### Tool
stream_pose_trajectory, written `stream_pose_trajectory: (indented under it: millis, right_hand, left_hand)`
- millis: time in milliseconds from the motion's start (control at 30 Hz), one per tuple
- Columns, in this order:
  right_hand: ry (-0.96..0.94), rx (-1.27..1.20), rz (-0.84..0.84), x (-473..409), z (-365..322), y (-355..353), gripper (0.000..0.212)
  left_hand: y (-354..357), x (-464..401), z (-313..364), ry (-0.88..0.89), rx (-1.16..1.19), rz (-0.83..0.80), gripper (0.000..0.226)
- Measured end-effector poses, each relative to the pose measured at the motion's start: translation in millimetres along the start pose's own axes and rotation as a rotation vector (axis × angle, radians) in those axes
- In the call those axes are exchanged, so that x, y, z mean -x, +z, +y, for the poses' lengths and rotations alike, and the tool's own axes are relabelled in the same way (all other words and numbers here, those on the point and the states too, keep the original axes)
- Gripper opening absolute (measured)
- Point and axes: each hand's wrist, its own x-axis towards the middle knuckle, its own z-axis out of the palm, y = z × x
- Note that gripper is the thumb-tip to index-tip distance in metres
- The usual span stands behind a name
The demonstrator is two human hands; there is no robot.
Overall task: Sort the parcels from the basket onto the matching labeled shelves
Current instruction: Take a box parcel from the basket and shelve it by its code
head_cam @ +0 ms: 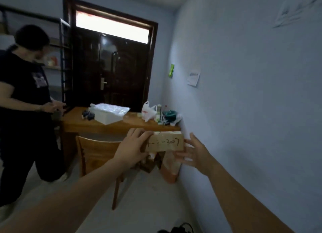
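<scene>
A small brown cardboard parcel (165,142) with a handwritten code ending in 3007 is held up in front of me. My left hand (134,145) grips its left end, fingers curled over the top edge. My right hand (195,152) is spread open just right of the parcel, fingers straight, at or close to its right end. Below the parcel sits an orange basket (169,170) against the wall, with brown parcels (149,164) in it. A metal shelf rack (64,58) stands at the far left by the door.
Another person (26,97) in dark clothes stands at the left beside a wooden desk (108,124) holding a white box (109,116), plastic bags and bottles. A wooden chair (97,156) is in front of me. The blue wall (244,110) runs along the right. A dark door (113,67) is behind.
</scene>
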Motion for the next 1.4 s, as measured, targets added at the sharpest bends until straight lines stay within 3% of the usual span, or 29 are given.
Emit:
stream_pose_trajectory:
  millis: [133, 300, 433, 567, 667, 833, 900, 1000, 1067, 1133, 1200, 1267, 1400]
  right_hand:
    - [-0.032, 0.068, -0.005, 28, -55, -2, 0.060]
    - [0.004, 0.193, -0.145, 53, -91, 7, 0.043]
    - [0.000, 0.289, -0.281, 56, -102, 10, 0.033]
    - [-0.095, 0.360, -0.306, 57, -111, 10, 0.021]
    - [-0.181, 0.488, -0.252, 56, -120, 4, 0.019]
    - [-0.338, 0.979, -0.072, 63, -155, 6, 0.049]
    - [-0.356, 1.205, -0.098, 69, -171, 16, 0.052]
    - [-0.314, 1.410, -0.216, 85, -191, 38, 0.053]
    - [-0.303, 1.524, -0.263, 94, -202, 53, 0.050]
    - [-0.304, 1.602, -0.267, 99, -210, 65, 0.052]
    - [-0.337, 1.626, -0.221, 99, -212, 72, 0.062]
    - [-0.439, 1.492, -0.114, 97, -212, 73, 0.069]
    - [-0.686, 1.180, 0.184, 98, -213, 58, 0.077]
  left_hand:
    - [-56, -15, 9, 0.153, -0.007, 0.201, 0.065]
    - [-94, -22, 21, 0.420, -0.102, 0.268, 0.079]
    - [-110, -28, 33, 0.465, -0.253, 0.402, 0.070]
    - [-122, -36, 34, 0.404, -0.221, 0.444, 0.066]
    - [-127, -35, 36, 0.321, -0.132, 0.373, 0.057]
    - [-137, -34, 49, 0.151, 0.296, 0.187, 0.046]
    - [-138, -41, 56, 0.101, 0.388, 0.106, 0.061]
    - [-141, -49, 65, 0.025, 0.477, -0.198, 0.083]
    - [-141, -50, 68, -0.031, 0.601, -0.401, 0.082]
    - [-140, -48, 72, -0.056, 0.693, -0.482, 0.067]
    - [-141, -47, 75, -0.086, 0.805, -0.464, 0.047]
    - [-142, -45, 74, -0.131, 0.932, -0.423, 0.033]
    - [-145, -47, 68, -0.174, 1.071, -0.331, 0.047]
